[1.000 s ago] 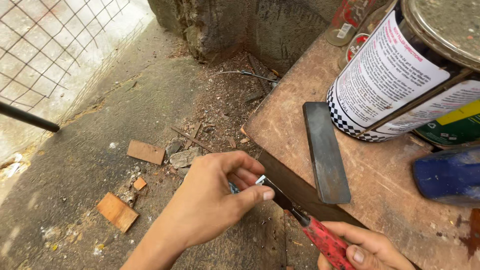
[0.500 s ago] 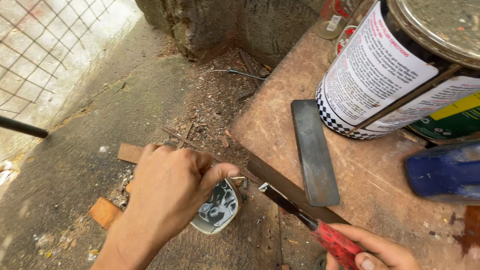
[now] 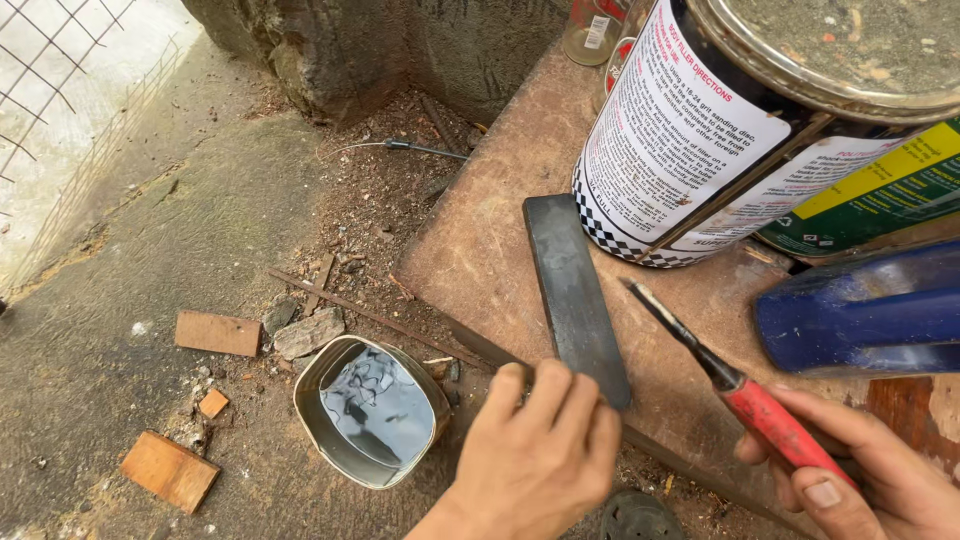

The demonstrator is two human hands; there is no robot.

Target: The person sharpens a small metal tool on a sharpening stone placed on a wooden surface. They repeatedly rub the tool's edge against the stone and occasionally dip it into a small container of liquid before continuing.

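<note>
Sharpening stone (image 3: 575,295), a long dark flat slab, lay on the wooden board (image 3: 480,250), and everything else is placed from it. Its near end was covered by the left hand (image 3: 535,455), whose fingers curled over that end and the board's edge; how much of the stone lay under them could not be seen, and the thumb was hidden. The far end pointed at the big white-labelled can (image 3: 690,140), which stood just beyond the stone and was cut off at the top of the view.

To the right of the stone, apart from it, the right hand (image 3: 870,475) was closed around the red handle of a thin tool (image 3: 720,375), its dark tip slanting up toward the can. That hand ran off the lower right corner, so its fingers were only partly visible. A blue object (image 3: 860,315) further right was cropped too, and its kind was unclear.

Left of the stone, down on the concrete ground, sat an open tin (image 3: 370,410) holding dark reflecting liquid, with wood scraps (image 3: 215,332) beyond it.
</note>
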